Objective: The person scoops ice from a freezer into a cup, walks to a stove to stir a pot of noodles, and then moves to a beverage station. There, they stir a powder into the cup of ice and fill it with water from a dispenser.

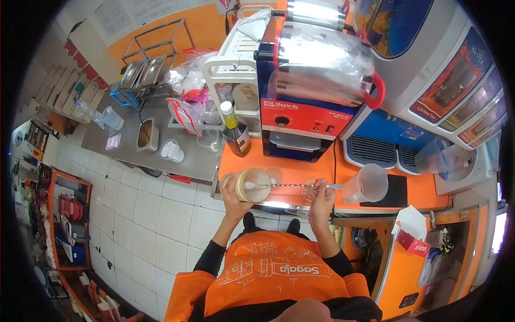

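My left hand (232,194) is wrapped round a round tub (254,185) with pale contents, tilted so that its opening faces right. My right hand (322,199) is closed on a long twisted metal spoon (295,185), whose left end reaches into the tub. Near my right hand, a small clear cup (309,192) stands on the orange counter (236,165). A clear measuring jug (366,184) is at the right of that hand. Behind the tub stands a dark bottle with a yellow cap (235,131).
A red and blue cup sealing machine (303,121) stands behind my hands, beside a drink dispenser (370,153). A steel table (134,157) on the left holds a metal container (147,135), cups and plastic bags. An open box (411,234) lies at the right.
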A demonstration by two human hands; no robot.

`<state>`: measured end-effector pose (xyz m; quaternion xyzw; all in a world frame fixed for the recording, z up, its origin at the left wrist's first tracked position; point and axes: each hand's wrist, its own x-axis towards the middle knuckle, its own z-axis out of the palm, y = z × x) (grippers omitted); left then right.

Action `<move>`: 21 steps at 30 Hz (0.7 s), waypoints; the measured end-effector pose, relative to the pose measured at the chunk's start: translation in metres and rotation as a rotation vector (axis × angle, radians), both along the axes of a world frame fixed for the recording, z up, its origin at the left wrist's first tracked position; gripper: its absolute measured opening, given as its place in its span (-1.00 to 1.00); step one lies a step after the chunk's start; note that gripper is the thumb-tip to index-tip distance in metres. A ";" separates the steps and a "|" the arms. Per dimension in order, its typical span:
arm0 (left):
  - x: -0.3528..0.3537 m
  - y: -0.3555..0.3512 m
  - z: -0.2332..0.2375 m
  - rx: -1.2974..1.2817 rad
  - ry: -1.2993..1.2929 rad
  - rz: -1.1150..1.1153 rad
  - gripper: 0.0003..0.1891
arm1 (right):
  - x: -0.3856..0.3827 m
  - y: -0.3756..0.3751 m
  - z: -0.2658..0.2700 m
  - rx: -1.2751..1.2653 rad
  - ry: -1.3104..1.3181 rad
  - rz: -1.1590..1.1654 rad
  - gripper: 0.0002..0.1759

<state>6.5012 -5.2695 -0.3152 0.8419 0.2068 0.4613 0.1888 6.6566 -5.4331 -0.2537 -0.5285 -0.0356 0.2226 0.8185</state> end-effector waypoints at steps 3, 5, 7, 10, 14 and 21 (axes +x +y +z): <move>0.001 0.000 0.000 -0.021 0.056 0.057 -0.06 | 0.008 -0.008 0.008 0.016 0.004 -0.033 -0.72; 0.000 -0.001 0.003 -0.118 0.066 0.081 -0.05 | 0.016 -0.015 0.003 0.035 -0.046 -0.112 -0.71; -0.001 0.000 0.006 -0.133 0.077 0.095 -0.07 | 0.019 -0.022 0.001 0.027 -0.078 -0.160 -0.71; -0.004 0.005 0.004 -0.139 0.106 0.130 -0.08 | 0.004 -0.024 0.006 0.000 -0.171 -0.215 -0.70; -0.004 0.006 0.006 -0.139 0.133 0.163 -0.07 | -0.016 -0.028 0.005 -0.201 -0.874 -0.098 -0.68; -0.008 0.011 0.003 -0.125 0.105 0.125 -0.04 | -0.015 -0.030 0.017 0.004 -0.683 -0.212 -0.70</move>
